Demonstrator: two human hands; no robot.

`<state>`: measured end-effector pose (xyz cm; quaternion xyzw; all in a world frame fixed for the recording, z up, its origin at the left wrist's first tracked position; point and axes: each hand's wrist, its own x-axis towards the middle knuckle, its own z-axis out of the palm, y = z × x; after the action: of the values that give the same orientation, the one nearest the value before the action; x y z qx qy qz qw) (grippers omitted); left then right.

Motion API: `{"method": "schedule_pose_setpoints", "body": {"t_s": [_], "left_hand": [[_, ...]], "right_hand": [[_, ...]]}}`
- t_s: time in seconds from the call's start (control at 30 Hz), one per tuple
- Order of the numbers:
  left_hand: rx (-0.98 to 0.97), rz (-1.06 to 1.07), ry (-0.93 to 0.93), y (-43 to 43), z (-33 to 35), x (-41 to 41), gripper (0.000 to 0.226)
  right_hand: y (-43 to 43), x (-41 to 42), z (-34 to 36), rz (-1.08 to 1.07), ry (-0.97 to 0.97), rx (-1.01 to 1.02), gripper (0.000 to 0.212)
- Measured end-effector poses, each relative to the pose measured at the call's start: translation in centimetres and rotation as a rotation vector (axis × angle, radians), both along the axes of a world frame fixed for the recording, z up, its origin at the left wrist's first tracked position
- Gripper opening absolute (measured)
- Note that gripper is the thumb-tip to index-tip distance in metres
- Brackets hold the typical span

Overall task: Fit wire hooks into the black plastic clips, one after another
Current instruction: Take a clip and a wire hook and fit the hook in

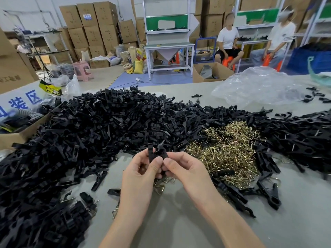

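**Two hands close on one clip, with heaps left to do**

Forearms come in from the bottom edge over a grey table top (179, 226), and nearly everything on it is stock waiting its turn. Largest by far is the heap of loose black plastic clips (100, 122), which fills the left and middle of the table. From its size I judge that most of the job lies ahead.

To the right, a smaller bank of black clips (304, 138) shows glints of wire among the plastic. These are probably the fitted ones, though I cannot confirm that for each piece.

Between the two lies a tangled pile of brass-coloured wire hooks (227, 151), plentiful enough for many more rounds. A few stray wire hooks (162, 187) lie on the table just under the hands.

The piece being worked is a small black plastic clip (157, 153), held roughly upright above the table at the near edge of the big heap. Fingers cover its lower half, so I cannot tell whether a hook is already seated in it.

The left hand (139, 170) grips the clip from the left, thumb laid on its front face and fingers curled behind. The right hand (184, 169) pinches its lower right side between thumb and forefinger, with the other fingers tucked beneath. Both grips are narrow and closed on the clip, and the two thumb tips almost touch.
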<state>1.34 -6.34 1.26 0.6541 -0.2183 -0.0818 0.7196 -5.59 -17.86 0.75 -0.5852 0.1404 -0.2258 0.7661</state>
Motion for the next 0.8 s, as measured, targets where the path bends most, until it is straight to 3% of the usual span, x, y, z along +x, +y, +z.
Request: {"method": "schedule_pose_setpoints", "body": {"t_s": [0.2, 0.37, 0.53, 0.63, 0.8], "left_hand": [[0.211, 0.045, -0.127, 0.32, -0.34, -0.20, 0.041], [0.326, 0.106, -0.253, 0.67, -0.79, -0.17, 0.037], [0.287, 0.005, -0.237, 0.48, -0.74, -0.71, 0.043], [0.307, 0.024, -0.301, 0.37, -0.49, -0.74, 0.041], [0.271, 0.047, -0.249, 0.29, -0.55, -0.49, 0.033]], "right_hand": [[0.01, -0.07, 0.02, 0.030, -0.020, 0.088, 0.028], [-0.04, -0.17, 0.01, 0.036, 0.005, 0.094, 0.024], [0.16, -0.02, -0.09, 0.069, -0.007, 0.079, 0.042], [0.09, -0.09, 0.00, 0.050, 0.001, 0.012, 0.040], [-0.19, -0.27, 0.07, 0.007, -0.020, 0.007, 0.035]]}}
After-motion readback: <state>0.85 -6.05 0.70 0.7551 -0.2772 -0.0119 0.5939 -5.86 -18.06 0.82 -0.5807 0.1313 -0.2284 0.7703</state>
